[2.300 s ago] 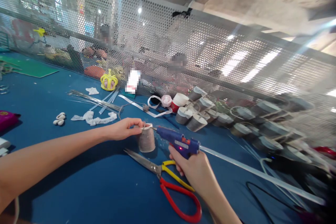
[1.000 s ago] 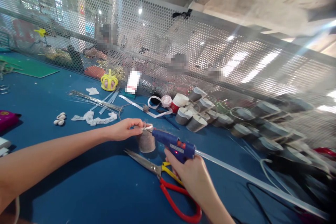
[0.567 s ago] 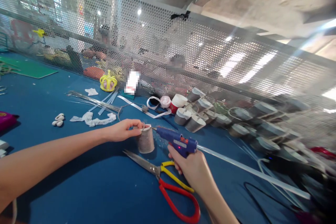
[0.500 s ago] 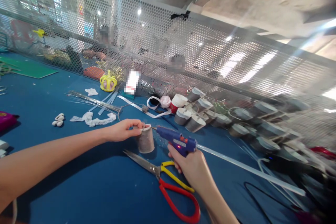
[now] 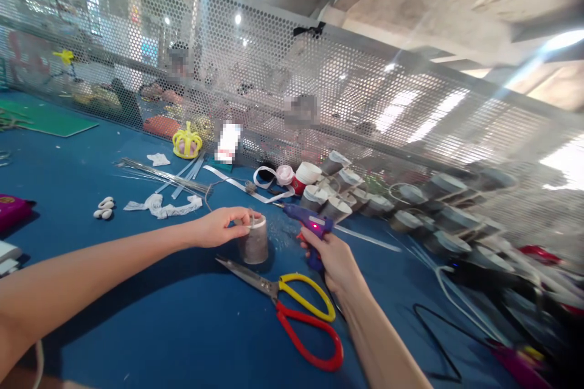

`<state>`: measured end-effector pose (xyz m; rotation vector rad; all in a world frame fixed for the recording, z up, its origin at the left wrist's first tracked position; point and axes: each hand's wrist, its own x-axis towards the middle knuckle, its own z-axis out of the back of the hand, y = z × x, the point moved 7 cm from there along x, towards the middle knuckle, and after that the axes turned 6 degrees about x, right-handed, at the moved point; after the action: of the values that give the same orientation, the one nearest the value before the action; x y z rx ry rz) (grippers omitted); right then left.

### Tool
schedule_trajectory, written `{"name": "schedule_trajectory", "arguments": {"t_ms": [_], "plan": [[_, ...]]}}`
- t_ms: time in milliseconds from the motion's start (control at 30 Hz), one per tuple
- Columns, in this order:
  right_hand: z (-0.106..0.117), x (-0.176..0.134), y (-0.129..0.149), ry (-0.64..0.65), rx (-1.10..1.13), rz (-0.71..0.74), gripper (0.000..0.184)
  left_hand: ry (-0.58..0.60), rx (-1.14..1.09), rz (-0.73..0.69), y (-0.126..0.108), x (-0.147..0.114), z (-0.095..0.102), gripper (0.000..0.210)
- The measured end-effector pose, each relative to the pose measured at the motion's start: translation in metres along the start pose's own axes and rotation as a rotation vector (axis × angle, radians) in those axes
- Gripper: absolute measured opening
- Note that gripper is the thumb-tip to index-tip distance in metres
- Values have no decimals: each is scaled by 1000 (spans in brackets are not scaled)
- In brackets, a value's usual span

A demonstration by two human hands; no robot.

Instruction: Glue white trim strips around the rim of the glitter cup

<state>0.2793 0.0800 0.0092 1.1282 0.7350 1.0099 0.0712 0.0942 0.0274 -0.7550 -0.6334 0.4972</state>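
Observation:
My left hand (image 5: 230, 226) is closed at the rim of a small grey cup (image 5: 255, 246) standing on the blue table. A thin grey cord (image 5: 208, 197) runs to these fingers and curls at the rim; how thumb and fingers split cord and rim is partly hidden. My right hand (image 5: 333, 258) grips a blue glue gun (image 5: 308, 219) with a red light showing. Its nozzle points left, apart from the cup. A clear glue stick (image 5: 367, 238) extends behind the gun. Just in front of the cup lie scissors (image 5: 271, 289) with one yellow and one red handle.
Several grey cups (image 5: 337, 209) are massed on the right, near a black cable (image 5: 431, 334). White ribbon (image 5: 237, 184), wires (image 5: 159, 173), lace (image 5: 166, 206) and a yellow crown-shaped piece (image 5: 187, 143) lie further back. A perforated metal screen (image 5: 260, 73) borders the table.
The glue gun has drawn back to the right, its nozzle leaving the cup's rim, and it has turned in my right hand. My left hand stays at the rim.

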Motion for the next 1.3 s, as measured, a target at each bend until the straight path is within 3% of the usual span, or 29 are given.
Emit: {"name": "schedule_trajectory", "arguments": {"t_ms": [267,467,567,633,733,800,1000,1300], "plan": [[-14,26,-17,-14,-384,-25,30,9,342,-74,-19,-1,2,13],[-18,12,31,-131,-566,254,14,50,413,-55,-18,-1,-2,11],[-39,-6,59,-15,-516,418,20,29,415,-91,-17,-2,-2,8],[-61,-17,70,152,-395,476,26,27,419,-99,-16,-3,-2,7],[-90,-27,73,376,-233,458,24,20,423,-79,-13,-3,-1,7],[-97,-29,72,415,-193,430,22,8,389,-76,-12,-2,1,7],[-70,-28,69,275,136,315,19,-15,100,-74,-14,0,15,11],[-45,-41,56,187,336,252,19,119,-189,-63,-24,-2,16,15]]}}
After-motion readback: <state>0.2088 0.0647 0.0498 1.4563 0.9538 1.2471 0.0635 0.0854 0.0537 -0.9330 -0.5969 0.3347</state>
